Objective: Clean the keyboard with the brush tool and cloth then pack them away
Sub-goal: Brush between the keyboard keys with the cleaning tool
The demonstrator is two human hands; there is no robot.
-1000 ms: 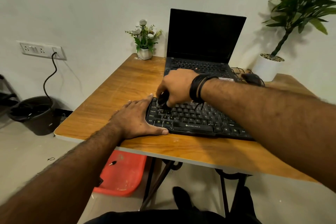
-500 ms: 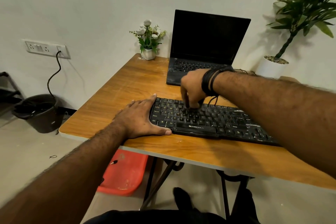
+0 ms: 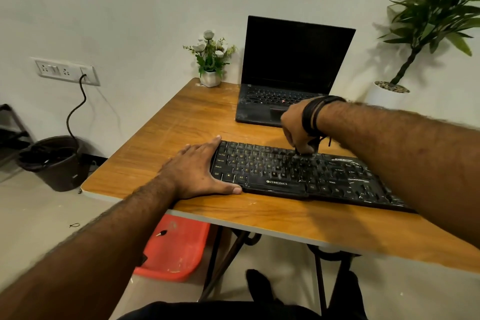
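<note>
A black keyboard [image 3: 298, 174] lies across the near part of the wooden table [image 3: 181, 122]. My left hand [image 3: 200, 171] lies flat against the keyboard's left end, fingers straight, thumb along its front edge. My right hand [image 3: 296, 127] is curled over the upper middle rows and grips a small dark brush tool [image 3: 302, 150], whose tip touches the keys. Most of the tool is hidden by the fingers. No cloth is in view.
An open black laptop [image 3: 285, 80] stands behind the keyboard. A small flower pot [image 3: 210, 78] sits at the table's far left corner, a potted plant [image 3: 389, 93] at the far right. Under the table lies a red tub [image 3: 174, 249]; a dark bin [image 3: 54, 161] stands by the wall.
My right hand has swept the brush tool rightward along the keyboard, from its left end to the upper middle. My left hand has stayed at the keyboard's left end.
</note>
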